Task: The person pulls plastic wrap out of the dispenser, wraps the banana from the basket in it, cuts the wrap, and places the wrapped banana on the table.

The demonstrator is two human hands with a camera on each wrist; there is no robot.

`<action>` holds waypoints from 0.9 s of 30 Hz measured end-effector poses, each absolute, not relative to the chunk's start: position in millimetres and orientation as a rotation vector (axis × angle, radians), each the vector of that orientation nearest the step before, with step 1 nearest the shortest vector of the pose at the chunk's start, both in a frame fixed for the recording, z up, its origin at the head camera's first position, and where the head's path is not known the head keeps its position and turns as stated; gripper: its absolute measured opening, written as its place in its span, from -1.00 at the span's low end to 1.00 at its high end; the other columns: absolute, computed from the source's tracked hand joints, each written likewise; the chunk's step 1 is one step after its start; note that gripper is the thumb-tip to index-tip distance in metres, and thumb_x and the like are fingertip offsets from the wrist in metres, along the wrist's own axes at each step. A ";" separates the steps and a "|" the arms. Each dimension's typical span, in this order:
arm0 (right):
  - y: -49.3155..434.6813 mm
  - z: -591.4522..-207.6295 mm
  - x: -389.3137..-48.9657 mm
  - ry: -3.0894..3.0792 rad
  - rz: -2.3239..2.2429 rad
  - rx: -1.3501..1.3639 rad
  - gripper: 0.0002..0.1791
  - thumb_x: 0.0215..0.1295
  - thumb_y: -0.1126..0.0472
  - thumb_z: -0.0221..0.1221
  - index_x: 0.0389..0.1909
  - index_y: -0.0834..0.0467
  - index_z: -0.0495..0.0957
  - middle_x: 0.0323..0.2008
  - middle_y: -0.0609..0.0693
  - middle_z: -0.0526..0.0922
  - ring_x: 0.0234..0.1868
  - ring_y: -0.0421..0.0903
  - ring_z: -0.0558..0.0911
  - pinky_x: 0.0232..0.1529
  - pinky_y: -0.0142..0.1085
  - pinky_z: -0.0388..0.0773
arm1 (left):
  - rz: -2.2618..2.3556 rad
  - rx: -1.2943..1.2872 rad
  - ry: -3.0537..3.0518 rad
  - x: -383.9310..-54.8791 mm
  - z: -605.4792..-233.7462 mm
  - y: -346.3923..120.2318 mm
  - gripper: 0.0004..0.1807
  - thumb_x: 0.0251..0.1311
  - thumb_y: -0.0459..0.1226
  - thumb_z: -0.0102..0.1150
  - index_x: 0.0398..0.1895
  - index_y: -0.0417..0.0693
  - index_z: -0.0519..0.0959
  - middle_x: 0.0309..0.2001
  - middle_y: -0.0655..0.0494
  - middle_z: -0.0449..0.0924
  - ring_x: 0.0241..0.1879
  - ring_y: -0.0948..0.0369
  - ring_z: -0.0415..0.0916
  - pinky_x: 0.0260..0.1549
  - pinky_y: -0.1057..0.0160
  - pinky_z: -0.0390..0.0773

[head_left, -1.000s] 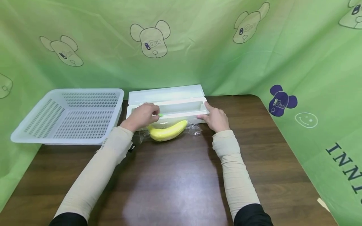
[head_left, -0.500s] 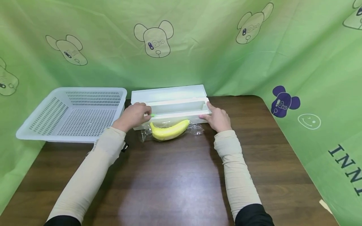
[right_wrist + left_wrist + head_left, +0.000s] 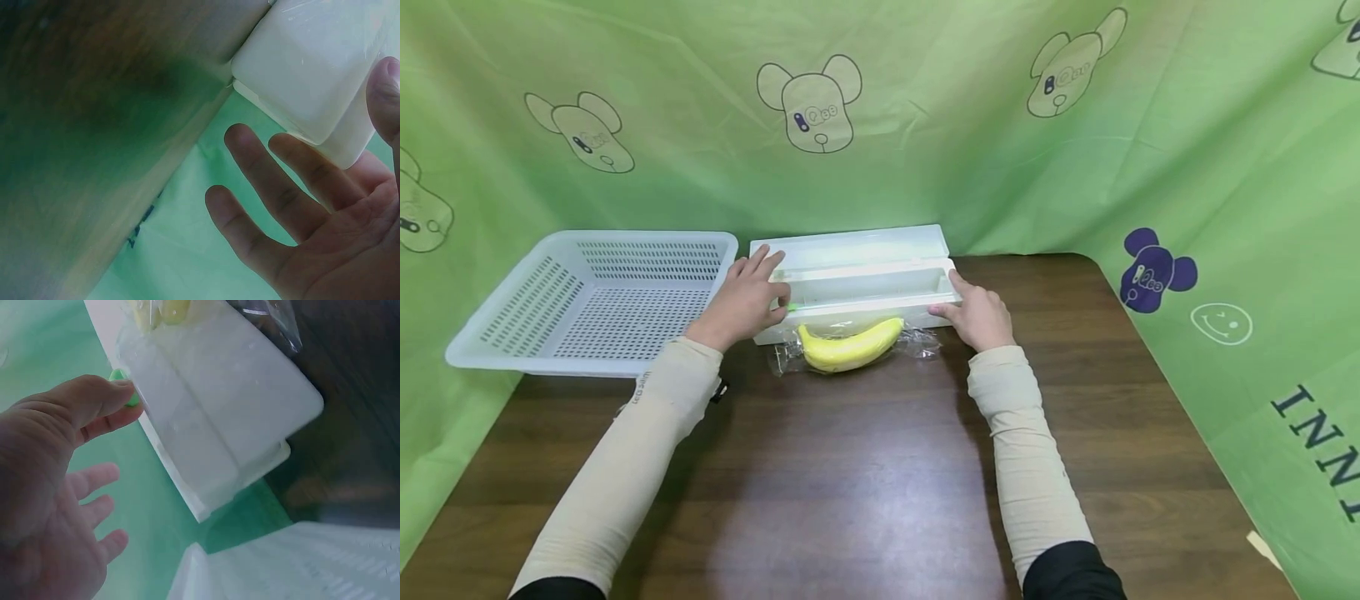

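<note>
A long white plastic-wrap dispenser box (image 3: 917, 315) stands at the back of the table, its lid (image 3: 857, 247) raised. My left hand (image 3: 737, 306) pinches a small green slider (image 3: 135, 399) between thumb and index finger near the box's left end. The other fingers of that hand are extended. At the opposite end my right hand (image 3: 980, 318) grips the box, thumb and index finger around its corner, remaining fingers spread in the right wrist view. Against the box front lies a yellow banana (image 3: 850, 347) on clear plastic film (image 3: 919, 342), which spreads past both its ends.
To the left of the box is a white perforated basket (image 3: 467, 350), its rim close to my left wrist. Behind the brown table (image 3: 850, 467) hangs a green printed cloth (image 3: 925, 167), which also runs down the right side.
My left hand has slid leftward along the box front with the green slider, and its free fingers have straightened. The right hand keeps its grip. The view has shifted slightly.
</note>
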State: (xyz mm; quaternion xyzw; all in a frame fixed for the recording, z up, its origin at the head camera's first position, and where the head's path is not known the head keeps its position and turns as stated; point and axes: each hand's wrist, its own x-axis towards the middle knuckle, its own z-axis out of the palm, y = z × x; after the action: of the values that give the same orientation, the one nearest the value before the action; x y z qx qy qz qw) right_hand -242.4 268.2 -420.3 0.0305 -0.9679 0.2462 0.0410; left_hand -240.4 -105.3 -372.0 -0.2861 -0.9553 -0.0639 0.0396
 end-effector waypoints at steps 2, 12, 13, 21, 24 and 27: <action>267.7 -420.2 -242.3 -2.960 0.761 0.098 -0.10 0.27 -0.14 0.34 0.54 0.05 0.21 0.31 0.32 0.42 0.15 0.47 0.49 0.06 0.26 0.45 | -0.177 -0.875 -2.936 -240.0 -370.8 -109.8 -0.91 0.29 -0.29 0.18 -0.39 -0.01 0.59 0.51 -0.31 0.08 0.53 -0.25 -0.20 0.39 -0.33 -0.07; 268.3 -419.8 -241.7 -2.970 0.777 0.094 -0.09 0.28 -0.14 0.33 0.55 0.06 0.19 0.32 0.33 0.39 0.16 0.48 0.48 0.06 0.26 0.45 | -0.146 -0.840 -2.974 -234.9 -368.2 -128.3 -0.91 0.31 -0.30 0.16 -0.38 0.00 0.59 0.50 -0.35 0.07 0.51 -0.31 -0.17 0.37 -0.35 -0.04; 268.6 -420.0 -241.8 -2.973 0.777 0.093 -0.09 0.28 -0.14 0.33 0.55 0.06 0.18 0.33 0.34 0.39 0.16 0.48 0.47 0.07 0.26 0.44 | -0.146 -0.834 -2.980 -234.7 -368.3 -129.1 -0.90 0.31 -0.30 0.16 -0.38 0.00 0.59 0.50 -0.35 0.07 0.51 -0.30 -0.17 0.37 -0.35 -0.04; 268.6 -421.7 -241.5 -2.979 0.770 0.098 -0.10 0.29 -0.14 0.32 0.55 0.05 0.18 0.32 0.33 0.40 0.17 0.47 0.47 0.08 0.27 0.44 | -0.099 -0.843 -2.942 -230.8 -367.2 -132.7 -0.90 0.29 -0.33 0.20 -0.40 -0.01 0.61 0.46 -0.35 0.16 0.50 -0.30 -0.10 0.36 -0.35 0.00; 268.2 -421.0 -241.5 -2.976 0.767 0.103 -0.10 0.29 -0.15 0.32 0.55 0.06 0.19 0.32 0.33 0.41 0.15 0.48 0.48 0.07 0.27 0.45 | -0.060 -0.843 -2.898 -228.7 -367.7 -137.5 -0.89 0.27 -0.36 0.22 -0.42 -0.03 0.61 0.42 -0.37 0.23 0.48 -0.30 -0.04 0.35 -0.35 0.04; 268.2 -419.6 -241.3 -2.969 0.762 0.102 -0.10 0.29 -0.14 0.32 0.55 0.07 0.20 0.30 0.35 0.42 0.14 0.48 0.49 0.06 0.27 0.45 | -0.036 -0.842 -2.874 -227.4 -367.8 -141.4 -0.89 0.26 -0.36 0.21 -0.43 -0.04 0.59 0.40 -0.37 0.27 0.47 -0.31 0.00 0.34 -0.35 0.05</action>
State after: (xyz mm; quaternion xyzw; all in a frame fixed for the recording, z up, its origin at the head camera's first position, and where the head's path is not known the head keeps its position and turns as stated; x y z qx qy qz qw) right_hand -241.3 268.2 -419.6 0.0333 -0.9674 0.2481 0.0374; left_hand -227.4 -141.4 -367.8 -0.2805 -0.9570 -0.0121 0.0730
